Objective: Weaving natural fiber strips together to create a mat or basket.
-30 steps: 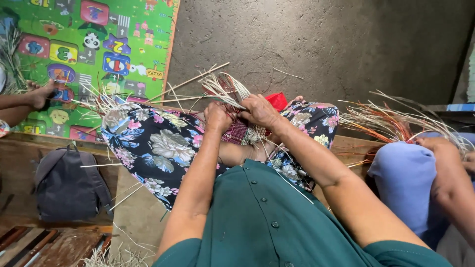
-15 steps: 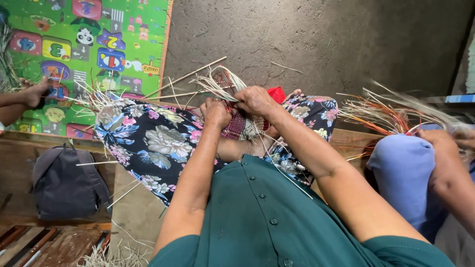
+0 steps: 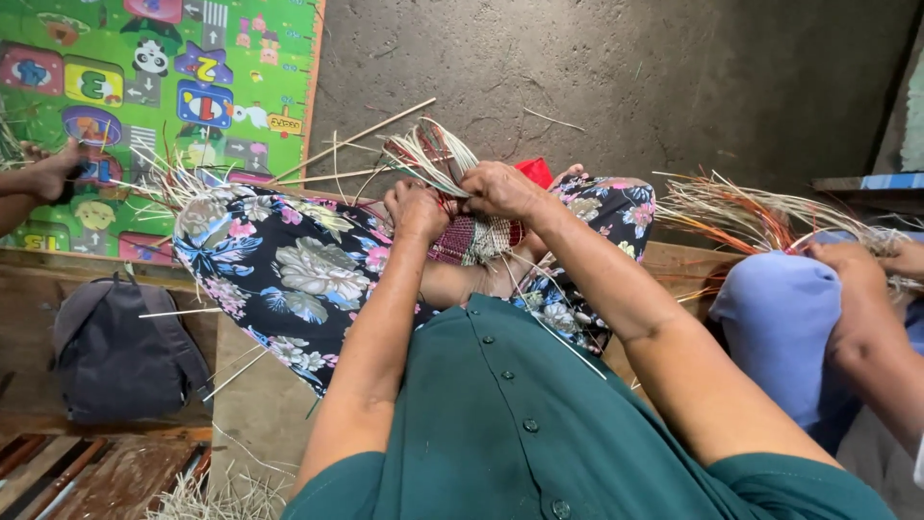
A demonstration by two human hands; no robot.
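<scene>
Both hands were closed on a small woven piece [image 3: 472,241] of pale and red strips held over the lap — the left hand [image 3: 416,207] gripped its left edge, the right hand [image 3: 500,190] pinched the loose strip ends [image 3: 433,154] fanning above it. A floral skirt [image 3: 289,270] spread beneath; a grey backpack [image 3: 120,351] lay well left, and another person's arm [image 3: 866,308] worked a strip bundle [image 3: 741,212] at right.

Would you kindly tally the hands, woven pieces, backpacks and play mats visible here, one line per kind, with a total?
Hands: 4, namely left hand, right hand, one neighbour's hand, another neighbour's hand
Woven pieces: 2, namely weave, neighbour's weave
Backpack: 1
Play mat: 1
Total: 8
</scene>
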